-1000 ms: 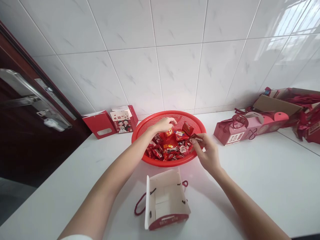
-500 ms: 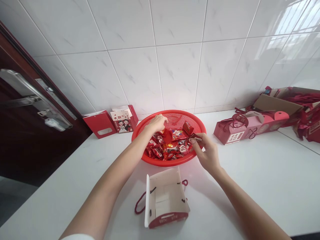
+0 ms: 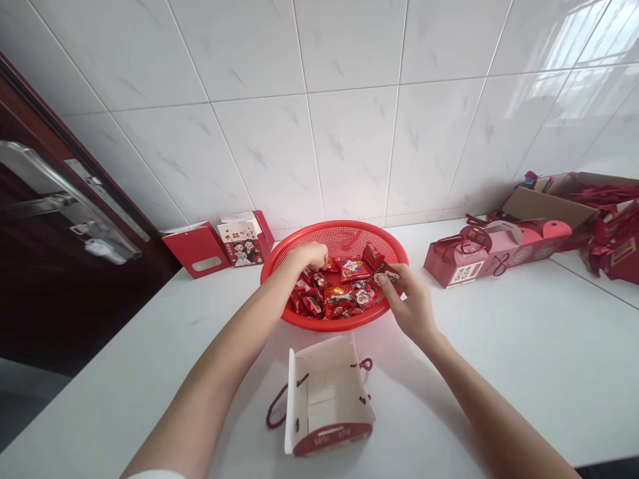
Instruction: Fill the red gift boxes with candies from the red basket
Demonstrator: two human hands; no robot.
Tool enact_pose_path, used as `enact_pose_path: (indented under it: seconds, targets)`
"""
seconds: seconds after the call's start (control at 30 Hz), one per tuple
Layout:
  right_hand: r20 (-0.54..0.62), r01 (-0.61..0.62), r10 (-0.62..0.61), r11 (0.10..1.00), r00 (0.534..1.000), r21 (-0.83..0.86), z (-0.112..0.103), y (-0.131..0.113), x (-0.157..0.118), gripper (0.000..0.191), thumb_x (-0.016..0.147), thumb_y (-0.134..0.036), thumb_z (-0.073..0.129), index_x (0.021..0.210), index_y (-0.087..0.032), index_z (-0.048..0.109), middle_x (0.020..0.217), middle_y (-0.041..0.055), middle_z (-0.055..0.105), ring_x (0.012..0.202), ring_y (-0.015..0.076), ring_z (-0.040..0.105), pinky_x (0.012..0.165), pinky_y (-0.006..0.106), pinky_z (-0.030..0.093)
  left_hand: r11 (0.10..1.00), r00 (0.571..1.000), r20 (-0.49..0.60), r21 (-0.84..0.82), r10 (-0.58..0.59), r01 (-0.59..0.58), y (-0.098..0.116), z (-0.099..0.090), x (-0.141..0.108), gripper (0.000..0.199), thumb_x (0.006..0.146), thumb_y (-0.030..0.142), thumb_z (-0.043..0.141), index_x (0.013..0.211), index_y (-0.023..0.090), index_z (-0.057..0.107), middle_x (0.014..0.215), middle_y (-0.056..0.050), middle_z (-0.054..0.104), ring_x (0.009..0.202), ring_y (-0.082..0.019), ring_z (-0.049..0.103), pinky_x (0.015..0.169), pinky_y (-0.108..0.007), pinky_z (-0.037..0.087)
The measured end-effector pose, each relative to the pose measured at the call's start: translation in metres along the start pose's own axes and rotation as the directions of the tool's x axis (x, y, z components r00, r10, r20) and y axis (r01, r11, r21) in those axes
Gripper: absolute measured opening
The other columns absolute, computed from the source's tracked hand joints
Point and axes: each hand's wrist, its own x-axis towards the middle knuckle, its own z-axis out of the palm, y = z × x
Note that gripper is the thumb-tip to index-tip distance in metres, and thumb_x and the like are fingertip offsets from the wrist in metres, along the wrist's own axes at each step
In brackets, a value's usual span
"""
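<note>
A red mesh basket [image 3: 335, 324] holds several wrapped candies [image 3: 340, 293] in red and dark wrappers. Over its left part my left hand [image 3: 310, 256] reaches in, fingers curled down at the candies; whatever they pinch is hidden. Above the basket's right side, my right hand [image 3: 408, 301] pinches a dark red candy packet [image 3: 387, 273] between thumb and fingers. In front of the basket stands an open carton box [image 3: 327, 392] with its inside bare, a dark red printed flap at the front and red cord handles at its sides.
Red cards or flat boxes [image 3: 197, 249] and a printed box [image 3: 242, 247] lean at the back left. Closed gift boxes [image 3: 455, 261] line the back right, beside a cardboard box [image 3: 546, 211] of red items. A tiled wall stands behind, a door at left.
My left hand has lowered slightly into the basket and its fingers have curled in. My right hand still holds the packet, nearly in place. The whole view has shifted slightly.
</note>
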Motion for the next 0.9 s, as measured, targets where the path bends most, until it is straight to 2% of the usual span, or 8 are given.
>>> enact_pose_path:
  seconds: [0.1,0.23,0.47,0.53,0.6,0.7,0.77,0.9]
  targets:
    - [0.009,-0.007,0.007,1.0,1.0,0.004,0.0,0.001,0.0,0.019,0.096,-0.044,0.057,0.096,-0.025,0.056,0.07,-0.0009,0.07,0.054,0.0172,0.067,0.053,0.028,0.052,0.998,0.998,0.002,0.032,-0.06,0.06,-0.006,0.0,0.005,0.019,0.084,0.022,0.075,0.102,0.017,0.075,0.105,-0.01,0.077,0.09,-0.024,0.073,0.075,-0.032,0.057]
    - [0.01,-0.002,0.001,1.0,1.0,0.022,0.0,0.001,0.0,0.017,0.095,-0.041,0.058,0.096,-0.024,0.056,0.071,-0.0004,0.07,0.054,0.0176,0.067,0.053,0.028,0.052,0.994,0.994,0.059,0.06,-0.096,0.093,-0.012,0.002,0.013,0.026,0.097,0.036,0.067,0.113,0.016,0.068,0.113,-0.008,0.07,0.099,-0.022,0.07,0.085,-0.04,0.06]
    - [-0.013,0.02,-0.02,1.0,1.0,-0.003,0.001,0.0,0.0,0.015,0.094,-0.039,0.057,0.094,-0.024,0.057,0.073,0.0004,0.07,0.057,0.0162,0.065,0.055,0.027,0.051,0.989,0.972,0.19,0.079,-0.14,0.127,-0.014,0.003,0.015,0.024,0.097,0.033,0.068,0.113,0.015,0.068,0.113,-0.007,0.07,0.1,-0.022,0.069,0.085,-0.039,0.06]
    - [-0.014,0.023,-0.023,1.0,1.0,-0.005,0.001,0.0,0.0,0.015,0.094,-0.039,0.058,0.094,-0.024,0.057,0.074,0.0008,0.071,0.057,0.0166,0.065,0.055,0.027,0.051,0.988,0.968,0.203,0.071,-0.15,0.138,-0.015,0.004,0.018,0.02,0.097,0.031,0.069,0.109,0.015,0.069,0.108,-0.006,0.071,0.096,-0.02,0.07,0.083,-0.037,0.06]
    - [-0.014,0.022,-0.022,1.0,1.0,-0.007,0.001,0.0,0.0,0.017,0.094,-0.041,0.058,0.094,-0.023,0.057,0.074,0.0011,0.071,0.058,0.0171,0.066,0.055,0.027,0.051,0.989,0.968,0.203,0.043,-0.146,0.14,-0.017,0.006,0.022,0.016,0.089,0.026,0.076,0.097,0.014,0.071,0.096,-0.006,0.072,0.088,-0.02,0.071,0.078,-0.036,0.06]
    - [0.009,-0.004,0.004,1.0,1.0,0.008,0.0,-0.001,0.0,0.02,0.095,-0.043,0.058,0.096,-0.024,0.057,0.073,0.0006,0.071,0.057,0.0173,0.067,0.056,0.028,0.052,0.994,0.978,0.192,-0.063,-0.079,0.093,-0.021,0.007,0.024,0.024,0.06,0.013,0.092,0.071,0.013,0.07,0.07,-0.008,0.071,0.072,-0.027,0.072,0.065,-0.036,0.057]
    - [0.017,-0.026,0.026,0.999,1.0,0.029,0.0,-0.001,0.0,0.02,0.094,-0.044,0.059,0.096,-0.024,0.057,0.072,0.0004,0.071,0.057,0.0172,0.067,0.056,0.028,0.052,0.984,0.989,0.149,-0.175,0.025,0.001,-0.023,0.006,0.022,0.029,0.048,0.009,0.092,0.065,0.015,0.069,0.063,-0.006,0.07,0.07,-0.029,0.071,0.063,-0.034,0.054]
    - [0.011,-0.083,0.082,0.991,0.997,0.106,0.0,-0.002,0.001,0.023,0.093,-0.047,0.06,0.095,-0.023,0.058,0.075,0.0014,0.071,0.059,0.0192,0.07,0.055,0.029,0.051,0.883,0.961,-0.007,-0.393,0.275,-0.256,-0.016,-0.003,0.01,0.029,0.059,0.022,0.088,0.085,0.019,0.076,0.084,-0.001,0.077,0.086,-0.021,0.071,0.077,-0.027,0.053]
